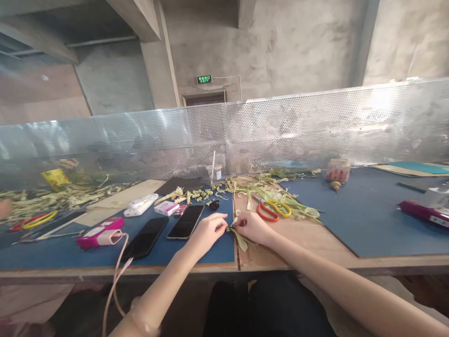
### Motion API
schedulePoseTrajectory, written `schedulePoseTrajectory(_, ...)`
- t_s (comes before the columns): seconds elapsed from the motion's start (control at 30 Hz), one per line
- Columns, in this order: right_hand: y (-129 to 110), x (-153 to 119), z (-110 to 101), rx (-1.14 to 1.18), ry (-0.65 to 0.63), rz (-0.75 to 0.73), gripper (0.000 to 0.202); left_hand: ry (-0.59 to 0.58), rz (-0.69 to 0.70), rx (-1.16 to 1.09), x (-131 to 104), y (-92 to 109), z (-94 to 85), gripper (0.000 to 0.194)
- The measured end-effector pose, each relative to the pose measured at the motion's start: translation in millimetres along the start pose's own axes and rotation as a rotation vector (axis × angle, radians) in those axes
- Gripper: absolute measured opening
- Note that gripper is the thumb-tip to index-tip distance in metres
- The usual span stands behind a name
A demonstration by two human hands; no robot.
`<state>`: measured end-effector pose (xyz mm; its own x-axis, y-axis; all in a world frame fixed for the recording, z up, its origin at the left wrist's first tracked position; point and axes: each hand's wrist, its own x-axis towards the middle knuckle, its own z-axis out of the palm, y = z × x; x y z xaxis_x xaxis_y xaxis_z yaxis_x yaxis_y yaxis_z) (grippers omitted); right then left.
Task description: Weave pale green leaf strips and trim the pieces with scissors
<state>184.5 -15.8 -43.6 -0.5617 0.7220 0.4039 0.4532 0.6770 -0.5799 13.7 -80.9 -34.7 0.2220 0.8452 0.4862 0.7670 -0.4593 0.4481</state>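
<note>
Across the lower half of the frame, a blue table (358, 210) with a tan section (312, 229) bears two dark phones (147, 238) and a small box (167, 208) left of centre, pale leafy strips (264, 189) and red-and-yellow scissors (265, 205) right of centre, and a magenta device (421, 212) at the right edge.

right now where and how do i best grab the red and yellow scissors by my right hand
Likely grip the scissors by their loops, from the near right with the right hand: the loops face that side, while the blade end points away left among husk strips.
</note>
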Motion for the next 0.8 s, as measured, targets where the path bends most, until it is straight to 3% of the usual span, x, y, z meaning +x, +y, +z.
schedulePoseTrajectory(0.3,2.1,-0.4,0.5,-0.083,0.007,-0.042,0.014,-0.039,0.007,0.005,-2.3,1.9,-4.1,0.015)
schedulePoseTrajectory(0.8,4.1,-3.0,-0.2,-0.103,0.026,-0.063,0.01,0.022,0.041,0.013,-4.7,0.5,1.1,0.013)
